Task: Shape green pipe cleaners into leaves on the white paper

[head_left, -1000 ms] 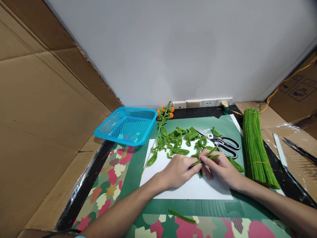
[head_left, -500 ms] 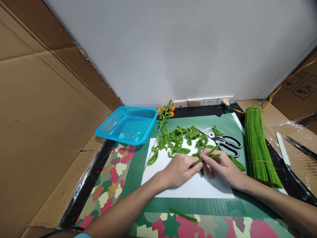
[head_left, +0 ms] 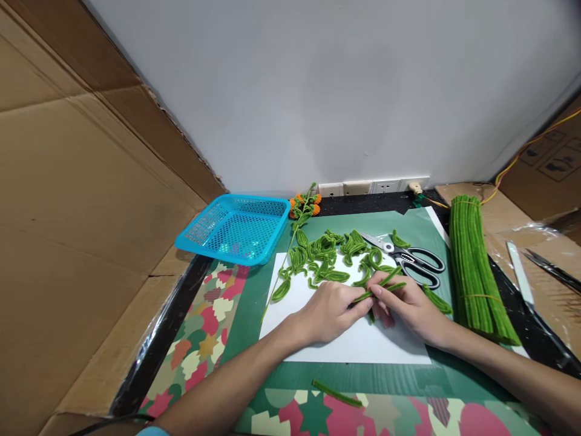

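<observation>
Both hands meet over a white sheet of paper (head_left: 318, 345). My left hand (head_left: 329, 312) and my right hand (head_left: 406, 306) each pinch the same green pipe cleaner piece (head_left: 385, 283), whose two ends stick out up and to the right. Just beyond the fingers lies a heap of several bent green pipe cleaner leaves (head_left: 329, 254). A thin green stem with orange flowers (head_left: 302, 209) runs from the paper's left edge up toward the wall.
Black-handled scissors (head_left: 411, 259) lie behind my right hand. A tied bundle of straight green pipe cleaners (head_left: 476, 266) lies at the right. A blue mesh basket (head_left: 236, 229) sits at the back left. One loose green piece (head_left: 336, 393) lies near the front. Cardboard walls (head_left: 82, 212) flank the table.
</observation>
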A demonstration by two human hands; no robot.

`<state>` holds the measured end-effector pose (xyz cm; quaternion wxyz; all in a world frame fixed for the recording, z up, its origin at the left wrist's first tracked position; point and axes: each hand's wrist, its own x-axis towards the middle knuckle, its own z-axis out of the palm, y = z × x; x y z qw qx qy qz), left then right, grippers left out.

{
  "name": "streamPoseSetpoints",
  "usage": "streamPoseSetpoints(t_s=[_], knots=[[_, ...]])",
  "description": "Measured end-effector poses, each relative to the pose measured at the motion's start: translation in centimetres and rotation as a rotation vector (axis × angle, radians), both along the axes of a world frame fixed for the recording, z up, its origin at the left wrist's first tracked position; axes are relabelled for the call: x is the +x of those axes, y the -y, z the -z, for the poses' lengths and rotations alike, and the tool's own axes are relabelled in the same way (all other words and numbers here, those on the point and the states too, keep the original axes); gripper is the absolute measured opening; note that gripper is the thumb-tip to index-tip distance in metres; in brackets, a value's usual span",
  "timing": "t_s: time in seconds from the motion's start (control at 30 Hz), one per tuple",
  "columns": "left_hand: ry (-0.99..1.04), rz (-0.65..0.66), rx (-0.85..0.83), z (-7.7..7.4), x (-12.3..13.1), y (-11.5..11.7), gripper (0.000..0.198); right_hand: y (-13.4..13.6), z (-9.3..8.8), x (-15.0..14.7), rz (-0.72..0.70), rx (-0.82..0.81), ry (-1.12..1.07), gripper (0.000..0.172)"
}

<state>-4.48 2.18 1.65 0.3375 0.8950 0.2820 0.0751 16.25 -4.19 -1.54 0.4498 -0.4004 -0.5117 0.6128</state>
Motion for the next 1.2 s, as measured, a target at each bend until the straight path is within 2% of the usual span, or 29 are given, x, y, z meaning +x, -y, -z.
streamPoseSetpoints(t_s=[1.2], knots=[[-0.014,0.028,0.012,0.10,0.02,0.03,0.041,0.14,0.17,0.22,0.001,0.008,0.003,0.040]])
